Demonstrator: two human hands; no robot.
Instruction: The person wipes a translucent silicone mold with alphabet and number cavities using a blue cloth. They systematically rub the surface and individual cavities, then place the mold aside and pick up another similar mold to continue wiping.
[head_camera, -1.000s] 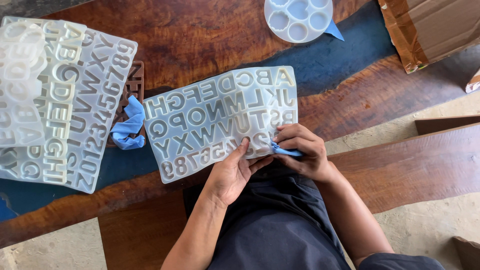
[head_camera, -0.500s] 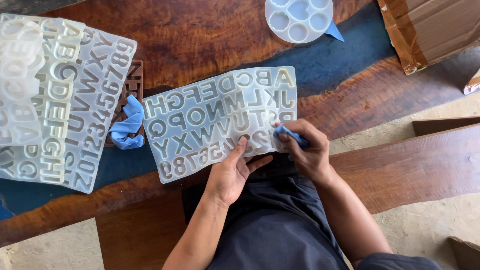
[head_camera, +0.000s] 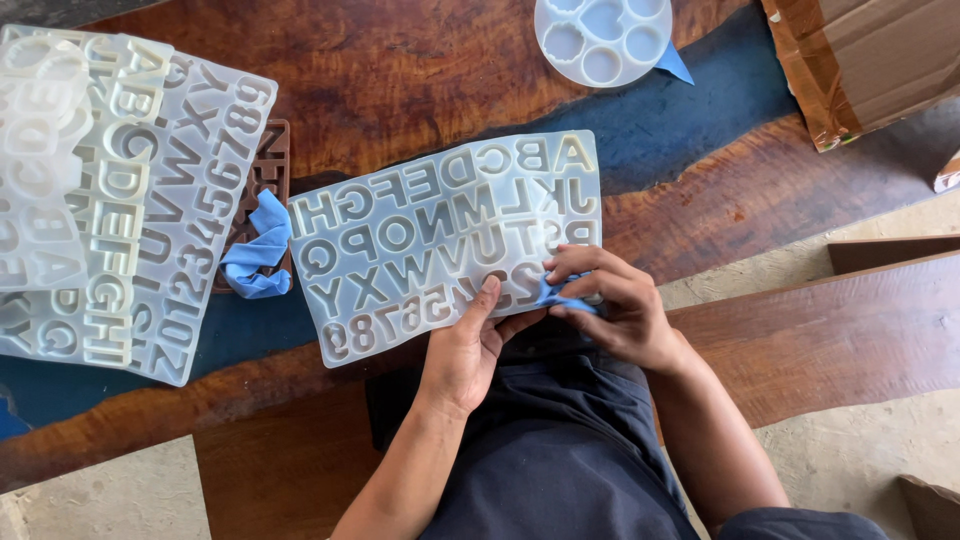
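The right hand (head_camera: 610, 305) pinches a small blue cloth (head_camera: 560, 295) against the near edge of the translucent letter mould (head_camera: 450, 240), while the left hand (head_camera: 470, 345) presses that edge with its thumb. The mould overhangs the counter (head_camera: 420, 70), so hard rubbing could buckle it or drag it off towards the lap.

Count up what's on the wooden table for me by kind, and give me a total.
Clear letter moulds: 3, one under both hands, two stacked at left
Round clear mould: 1
Brown mould: 1
Blue cloths: 2, one loose, one in the right hand
Cardboard box: 1
Total: 8
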